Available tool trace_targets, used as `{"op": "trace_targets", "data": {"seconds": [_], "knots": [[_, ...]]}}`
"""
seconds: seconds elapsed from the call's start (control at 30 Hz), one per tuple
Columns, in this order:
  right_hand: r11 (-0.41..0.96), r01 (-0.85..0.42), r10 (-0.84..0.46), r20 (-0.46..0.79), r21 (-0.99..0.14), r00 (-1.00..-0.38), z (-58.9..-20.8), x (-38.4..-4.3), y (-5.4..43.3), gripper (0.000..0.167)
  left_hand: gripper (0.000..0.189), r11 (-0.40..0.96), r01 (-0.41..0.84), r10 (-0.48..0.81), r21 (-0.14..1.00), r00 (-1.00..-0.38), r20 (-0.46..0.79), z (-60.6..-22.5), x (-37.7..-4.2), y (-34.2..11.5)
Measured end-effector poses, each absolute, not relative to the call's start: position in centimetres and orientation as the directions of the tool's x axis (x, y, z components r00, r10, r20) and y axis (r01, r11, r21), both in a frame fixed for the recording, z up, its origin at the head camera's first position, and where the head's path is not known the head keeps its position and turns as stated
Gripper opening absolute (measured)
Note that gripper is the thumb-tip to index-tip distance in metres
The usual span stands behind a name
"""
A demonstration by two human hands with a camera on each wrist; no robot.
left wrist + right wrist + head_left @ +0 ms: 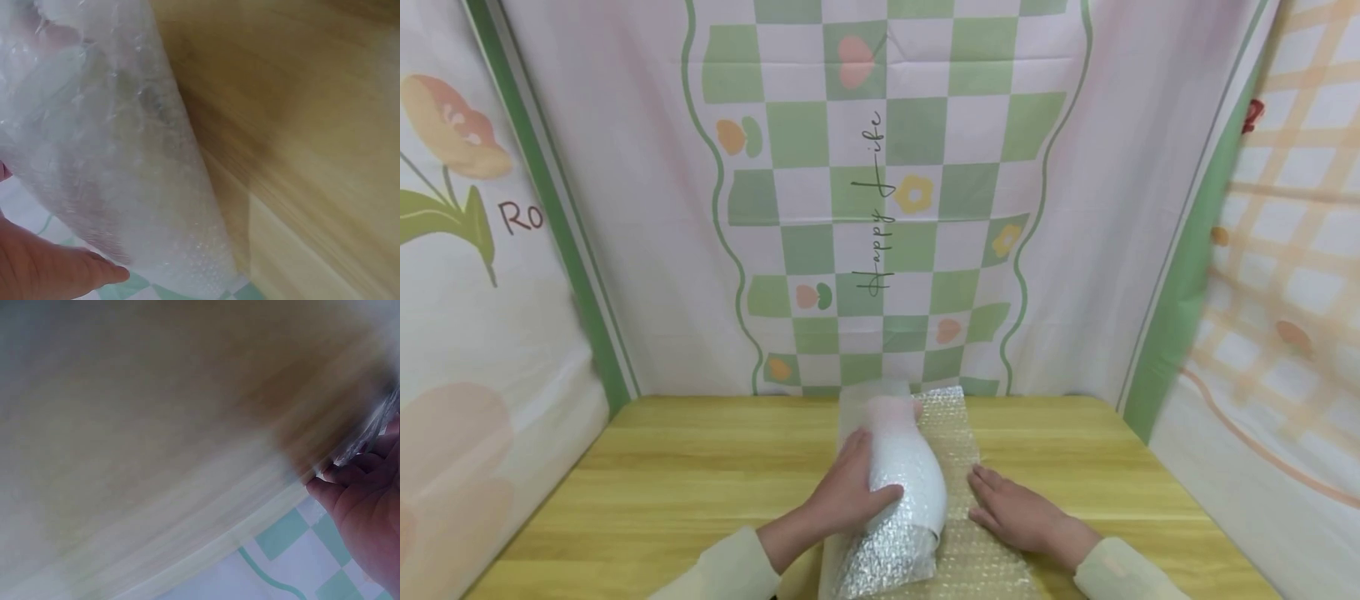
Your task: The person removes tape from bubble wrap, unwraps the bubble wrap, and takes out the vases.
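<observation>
Midway: white object [919,475] | left hand [848,492] — spread on it | right hand [1021,512] — outstretched, touching bubblewrap [962,550]

A green-and-white checked cloth [917,129] reading "Happy Life" hangs behind a wood-grained table [700,467]

Curtains [655,208] (flower-printed) around a wooden table [700,483] form a booth.

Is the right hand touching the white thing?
No, the right hand is at the edge of the bubble wrap, apart from the white thing.
</observation>
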State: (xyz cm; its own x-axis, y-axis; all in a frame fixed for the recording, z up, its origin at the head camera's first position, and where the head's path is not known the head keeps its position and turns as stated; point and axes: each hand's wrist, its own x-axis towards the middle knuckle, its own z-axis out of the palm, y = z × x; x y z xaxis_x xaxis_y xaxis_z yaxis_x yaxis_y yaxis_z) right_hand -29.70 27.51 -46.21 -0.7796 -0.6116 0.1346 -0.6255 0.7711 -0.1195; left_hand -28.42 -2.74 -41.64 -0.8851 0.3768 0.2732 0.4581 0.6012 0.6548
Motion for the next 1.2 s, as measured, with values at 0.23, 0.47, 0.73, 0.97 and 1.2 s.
{"op": "trace_targets", "data": {"seconds": [0.23,0.47,0.73,0.97,1.2], "knots": [[0.774,-0.624,-0.609,0.139,-0.112,-0.781,-46.4,-29.8,27.5,0.058,0.08,0.64,0.481,0.44,0.599,-0.869,0.227,-40.8,-28.5,-2.0],[0.774,-0.622,-0.608,0.138,-0.115,-0.782,-46.2,-29.7,27.5,0.058,0.078,0.697,0.438,0.437,0.568,-0.887,0.147,-39.9,-28.3,-1.1],[0.776,-0.617,-0.604,0.128,-0.127,-0.786,-46.1,-29.6,27.4,0.059,0.075,0.737,0.404,0.421,0.542,-0.902,0.1,-39.7,-28.1,-0.4],[0.778,-0.617,-0.603,0.132,-0.12,-0.787,-46.2,-29.7,27.5,0.059,0.077,0.749,0.392,0.388,0.535,-0.913,0.126,-40.0,-28.2,0.0],[0.78,-0.61,-0.599,0.119,-0.138,-0.792,-45.9,-29.6,27.4,0.059,0.099,0.781,0.381,0.36,0.495,-0.922,0.142,-40.0,-27.9,0.7]]}}
